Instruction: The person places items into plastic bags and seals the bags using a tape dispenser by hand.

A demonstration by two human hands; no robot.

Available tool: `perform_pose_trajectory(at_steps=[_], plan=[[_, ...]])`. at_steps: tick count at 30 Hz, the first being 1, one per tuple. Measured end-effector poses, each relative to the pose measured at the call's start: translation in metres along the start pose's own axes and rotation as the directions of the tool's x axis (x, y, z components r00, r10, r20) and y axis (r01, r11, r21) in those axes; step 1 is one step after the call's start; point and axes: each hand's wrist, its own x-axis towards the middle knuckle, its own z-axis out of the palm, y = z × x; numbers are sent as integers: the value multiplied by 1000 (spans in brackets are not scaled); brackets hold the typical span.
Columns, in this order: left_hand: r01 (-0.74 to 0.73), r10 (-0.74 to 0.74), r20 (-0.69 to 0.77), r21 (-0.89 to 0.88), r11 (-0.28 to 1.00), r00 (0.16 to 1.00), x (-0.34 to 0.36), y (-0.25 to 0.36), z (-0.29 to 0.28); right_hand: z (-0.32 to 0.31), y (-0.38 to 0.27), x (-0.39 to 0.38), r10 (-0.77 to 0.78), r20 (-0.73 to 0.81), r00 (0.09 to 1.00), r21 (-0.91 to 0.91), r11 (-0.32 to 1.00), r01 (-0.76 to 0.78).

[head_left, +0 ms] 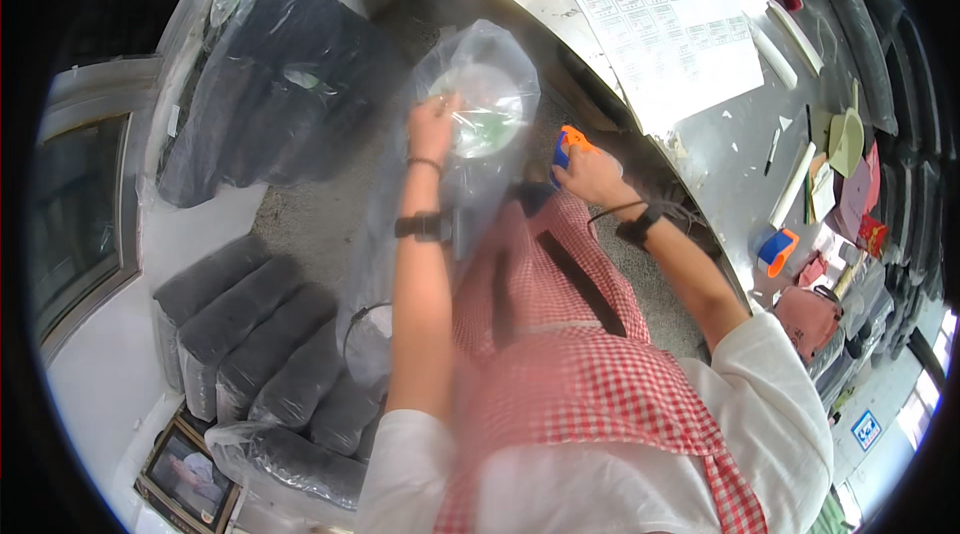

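Note:
A tall roll in clear plastic wrap (390, 219) stands in front of me, its round white end (492, 119) facing up with a green patch on it. My left hand (432, 131) is at the left edge of that end, its fingers closed on the plastic wrap. To the right of the roll, my right hand (592, 176) grips an orange and blue tape dispenser (573, 141), held apart from the roll. The fingers of this hand are wrapped round it.
On the right, a metal table (725, 159) bears a printed sheet (672, 44), a second blue and orange dispenser (777, 252), a pen (772, 151) and white tubes (798, 37). Several dark wrapped rolls (250, 319) stand at lower left. A large dark wrapped bundle (270, 84) leans at upper left.

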Motion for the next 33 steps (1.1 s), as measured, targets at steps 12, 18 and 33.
perform_pose_trajectory(at_steps=[12, 18, 33], plan=[[-207, 511, 10, 921, 330, 860, -52, 28, -13, -12, 112, -94, 417, -669, 615, 141, 884, -447], [-172, 476, -33, 909, 380, 879, -5, 21, -49, 33, 266, -156, 474, -732, 490, -31, 694, -719], [-741, 373, 681, 383, 552, 630, 138, 73, -73, -87, -61, 121, 93, -576, 812, 560, 769, 309]])
